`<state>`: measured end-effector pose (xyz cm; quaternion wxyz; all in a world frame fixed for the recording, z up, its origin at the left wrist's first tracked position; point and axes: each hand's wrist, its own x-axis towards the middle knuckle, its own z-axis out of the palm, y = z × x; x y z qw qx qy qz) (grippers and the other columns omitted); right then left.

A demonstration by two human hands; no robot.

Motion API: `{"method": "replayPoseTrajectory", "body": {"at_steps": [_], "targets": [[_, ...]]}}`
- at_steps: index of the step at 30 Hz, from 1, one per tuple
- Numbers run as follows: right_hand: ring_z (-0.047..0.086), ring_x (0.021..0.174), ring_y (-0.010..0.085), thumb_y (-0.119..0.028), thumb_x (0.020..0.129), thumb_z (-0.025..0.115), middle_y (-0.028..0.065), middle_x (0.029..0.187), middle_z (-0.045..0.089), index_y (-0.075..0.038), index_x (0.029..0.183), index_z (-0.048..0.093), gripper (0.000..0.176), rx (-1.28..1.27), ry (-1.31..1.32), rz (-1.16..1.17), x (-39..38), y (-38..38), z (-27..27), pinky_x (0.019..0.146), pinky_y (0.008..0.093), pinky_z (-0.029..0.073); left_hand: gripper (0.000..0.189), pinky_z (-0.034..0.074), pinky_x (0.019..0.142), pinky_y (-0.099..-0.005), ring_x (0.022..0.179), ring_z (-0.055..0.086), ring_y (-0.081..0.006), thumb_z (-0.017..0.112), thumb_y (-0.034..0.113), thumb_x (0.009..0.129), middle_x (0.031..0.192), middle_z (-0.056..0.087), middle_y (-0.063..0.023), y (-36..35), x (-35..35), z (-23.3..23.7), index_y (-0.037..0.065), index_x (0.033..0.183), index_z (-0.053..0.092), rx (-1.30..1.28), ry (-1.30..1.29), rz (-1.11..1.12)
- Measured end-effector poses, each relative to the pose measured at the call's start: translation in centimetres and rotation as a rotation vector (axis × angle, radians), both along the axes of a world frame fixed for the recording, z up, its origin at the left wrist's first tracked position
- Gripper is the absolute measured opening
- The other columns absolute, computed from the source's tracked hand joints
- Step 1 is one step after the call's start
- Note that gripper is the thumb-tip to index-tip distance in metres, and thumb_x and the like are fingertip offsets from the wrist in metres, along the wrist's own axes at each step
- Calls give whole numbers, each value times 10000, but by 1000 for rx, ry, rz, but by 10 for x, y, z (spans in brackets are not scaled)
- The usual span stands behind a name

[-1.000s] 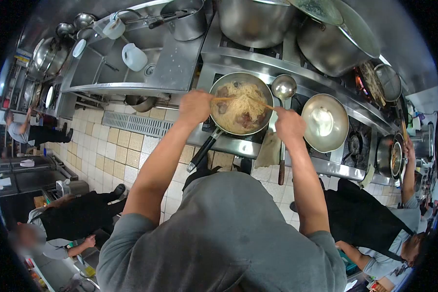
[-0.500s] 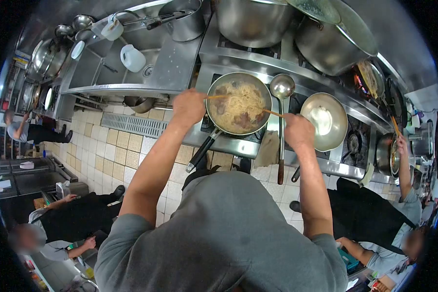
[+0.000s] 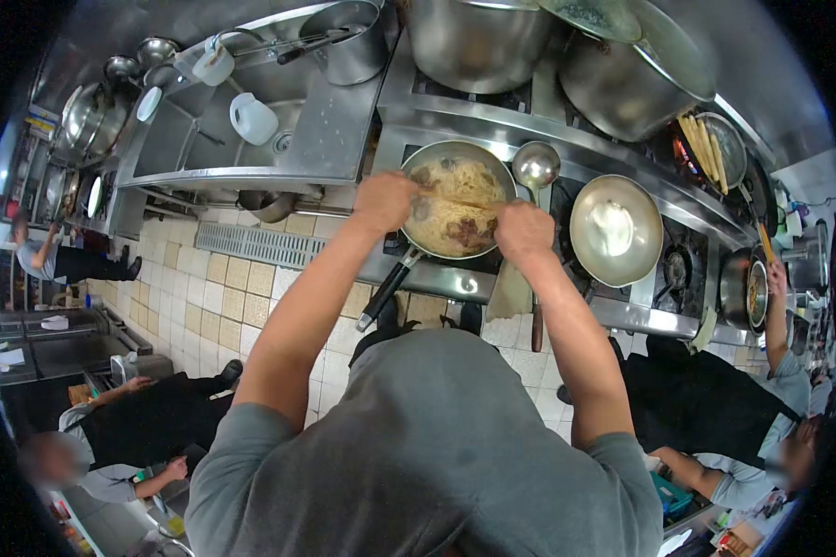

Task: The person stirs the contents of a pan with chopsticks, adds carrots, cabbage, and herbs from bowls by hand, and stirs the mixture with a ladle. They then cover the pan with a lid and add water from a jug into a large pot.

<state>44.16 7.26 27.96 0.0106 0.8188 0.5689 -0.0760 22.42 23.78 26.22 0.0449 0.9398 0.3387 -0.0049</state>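
Note:
A frying pan [image 3: 386, 290] sits on the stove in front of me, its black handle toward my body. It holds pale noodles [image 3: 473, 176] with dark brown pieces of meat [image 3: 472, 232]. My left hand [image 3: 386, 200] is closed around a wooden chopstick over the pan's left rim. At the right rim, my right hand [image 3: 526, 228] grips another chopstick. The chopsticks [image 3: 457, 199] point inward and meet above the noodles; their tips are hard to make out. Just beyond my right hand, a metal ladle [image 3: 537, 165] lies with its bowl up.
A wide metal pan [image 3: 615, 230] stands to the right. Large stockpots [image 3: 478, 46] line the back. A sink [image 3: 181, 139] with a white plastic jug [image 3: 253, 119] is at left. Co-workers stand on both sides; one hand [image 3: 776, 276] at right holds a wooden stick.
Both hands have come closer together over the pan, the right moving left and the left moving right. The chopsticks now meet above the noodles. At far right, the co-worker's hand has shifted slightly.

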Motion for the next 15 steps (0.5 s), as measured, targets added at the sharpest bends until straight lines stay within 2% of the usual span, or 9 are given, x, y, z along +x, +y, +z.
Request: {"method": "replayPoseTrajectory", "body": {"at_steps": [1, 3, 6, 7, 9, 10, 12, 13, 15], "targets": [[739, 936, 334, -126, 875, 573, 164, 1009, 746, -53, 911, 773, 215, -24, -14, 34, -3, 4, -5, 807, 443, 592, 311, 573, 822, -457, 973, 698, -323, 605, 107, 822, 1026, 703, -126, 3, -1, -4, 205, 1060, 779, 2, 0, 0], [738, 926, 334, -114, 876, 566, 163, 993, 747, -72, 955, 773, 225, -57, -7, -11, 14, -4, -3, 787, 442, 594, 313, 570, 840, -452, 999, 697, -320, 612, 107, 825, 1049, 707, -117, 14, 0, -8, 218, 1065, 780, 37, 201, 218], [737, 925, 330, -97, 885, 548, 150, 982, 741, -113, 1009, 762, 249, -44, -11, -7, 28, -26, 35, 777, 438, 596, 290, 571, 851, -454, 1021, 696, -325, 625, 110, 827, 1065, 711, -115, 8, -13, 33, 211, 1051, 779, -27, 133, 209], [737, 925, 330, -97, 885, 548, 150, 982, 741, -113, 1009, 762, 249, -51, -7, -7, 26, -25, 30, 777, 438, 596, 290, 571, 851, -454, 1021, 696, -325, 625, 110, 827, 1065, 711, -115, 4, -12, 29, 211, 1051, 779, -33, 138, 209], [735, 923, 336, -97, 879, 553, 150, 977, 735, -114, 1000, 764, 244, 77, 6, 31, 19, -14, 11, 775, 432, 598, 248, 571, 854, -456, 1029, 697, -322, 627, 125, 841, 1067, 711, -117, -3, 2, 19, 193, 1027, 776, -90, 15, 37], [735, 929, 337, -100, 874, 558, 148, 984, 737, -128, 1012, 766, 252, -15, -48, 18, 11, -2, 1, 786, 440, 596, 248, 571, 854, -456, 1029, 697, -322, 627, 125, 841, 1067, 711, -117, -2, 9, 12, 193, 1027, 776, -88, 11, 33], [733, 935, 339, -104, 870, 562, 151, 984, 736, -127, 1003, 766, 244, -55, -17, 13, 14, -7, -1, 793, 446, 592, 228, 573, 839, -464, 1026, 693, -322, 619, 143, 850, 1056, 710, -114, 3, 20, -2, 183, 1013, 774, -59, 224, 87], [730, 941, 341, -109, 865, 567, 155, 984, 735, -127, 993, 766, 237, -98, 17, 14, 15, -10, 3, 801, 453, 588, 228, 573, 839, -464, 1026, 693, -322, 619, 143, 850, 1056, 710, -114, 3, 13, 9, 183, 1013, 774, -57, 223, 89], [721, 954, 350, -114, 858, 575, 160, 989, 731, -114, 967, 760, 215, -66, 48, 13, 31, -30, 31, 811, 465, 580, 235, 588, 813, -457, 1003, 719, -326, 590, 126, 875, 1063, 727, -145, 9, -12, 34, 117, 1020, 774, 8, 148, 186]]}}
